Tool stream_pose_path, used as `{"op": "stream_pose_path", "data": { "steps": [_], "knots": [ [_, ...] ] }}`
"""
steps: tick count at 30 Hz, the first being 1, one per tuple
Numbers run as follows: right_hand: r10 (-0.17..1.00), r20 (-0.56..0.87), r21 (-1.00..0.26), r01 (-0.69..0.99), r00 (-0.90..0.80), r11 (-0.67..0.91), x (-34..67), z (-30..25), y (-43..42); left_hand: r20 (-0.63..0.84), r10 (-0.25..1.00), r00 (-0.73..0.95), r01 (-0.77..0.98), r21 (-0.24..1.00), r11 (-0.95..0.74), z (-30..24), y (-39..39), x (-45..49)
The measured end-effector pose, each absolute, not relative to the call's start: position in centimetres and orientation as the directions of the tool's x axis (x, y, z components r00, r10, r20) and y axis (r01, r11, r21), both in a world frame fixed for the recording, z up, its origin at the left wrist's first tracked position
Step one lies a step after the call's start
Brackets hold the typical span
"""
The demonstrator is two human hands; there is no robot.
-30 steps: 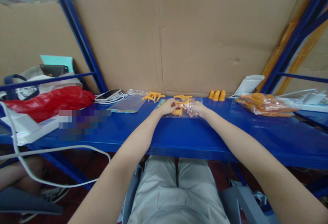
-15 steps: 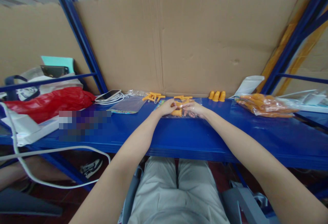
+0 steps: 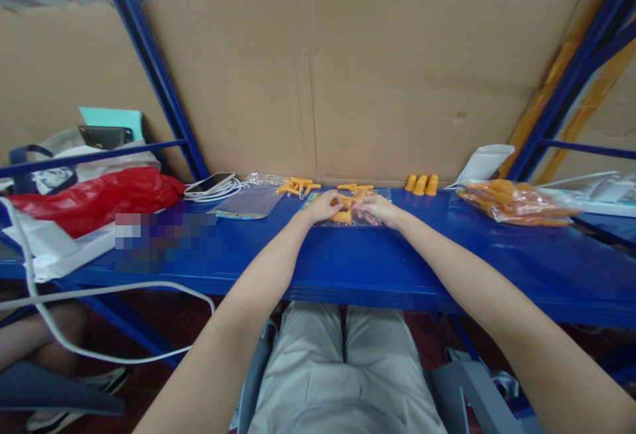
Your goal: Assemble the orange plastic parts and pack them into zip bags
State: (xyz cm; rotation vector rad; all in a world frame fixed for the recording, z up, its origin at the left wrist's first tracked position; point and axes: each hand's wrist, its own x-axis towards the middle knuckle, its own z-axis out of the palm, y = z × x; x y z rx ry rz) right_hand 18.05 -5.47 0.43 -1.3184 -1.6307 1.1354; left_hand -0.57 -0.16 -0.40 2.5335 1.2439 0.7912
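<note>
My left hand [image 3: 324, 207] is closed on a small orange plastic piece [image 3: 342, 216] above a clear plastic bag [image 3: 387, 195] on the blue shelf. From the other side my right hand [image 3: 375, 209] reaches to the same spot, fingers bent and pressed together by the orange piece. What its fingertips grip is too small to make out. Just behind the hands lie orange stick-like parts [image 3: 355, 188]. More orange sticks with small metal hooks [image 3: 298, 186] rest to the left, beside a flat clear bag with a patterned edge [image 3: 248, 205].
Three orange thimble-shaped caps [image 3: 420, 185] stand at the back right. Farther right is a clear bag of orange pieces [image 3: 514, 202]. Leftward lie a phone [image 3: 212, 184] on a coiled white cable and a red bag [image 3: 109, 199]. Cardboard [image 3: 397, 76] walls the back.
Both hands stay nearly in place, with a slight shift of the right fingers at the orange piece. At lower left, another person's shoe has moved left and down.
</note>
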Motion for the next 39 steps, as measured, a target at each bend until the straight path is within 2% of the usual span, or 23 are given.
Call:
{"op": "stream_pose_path", "data": {
  "steps": [5, 11, 21, 27, 34, 39],
  "knots": [
    [0.961, -0.02, -0.911, 0.401, -0.275, 0.096, 18.2, 0.8, -5.8, 0.378, 0.778, 0.501, 0.67, 0.4, -0.626, -0.3, -0.3, -0.6],
    [0.956, -0.011, -0.904, 0.411, -0.294, 0.115, 18.3, 1.0, -6.0, 0.393, 0.77, 0.503, 0.66, 0.401, -0.636, -0.3, -0.1, -0.6],
    [0.93, -0.06, -0.932, 0.353, -0.362, 0.078, 18.9, 0.9, -5.8, 0.401, 0.761, 0.509, 0.644, 0.41, -0.646, -0.5, 0.1, -0.8],
    [0.93, -0.118, -0.961, 0.277, -0.348, -0.018, 19.3, 0.7, -5.2, 0.405, 0.751, 0.521, 0.662, 0.363, -0.655, -0.3, 0.1, -0.8],
    [0.927, -0.148, -0.964, 0.261, -0.345, -0.057, 19.4, 1.2, -5.8, 0.463, 0.772, 0.436, 0.691, 0.378, -0.617, -0.8, 0.6, -0.9],
    [0.93, -0.141, -0.965, 0.259, -0.339, -0.052, 18.9, 1.4, -6.2, 0.451, 0.797, 0.403, 0.707, 0.4, -0.583, -0.8, 0.3, -0.6]
  ]
}}
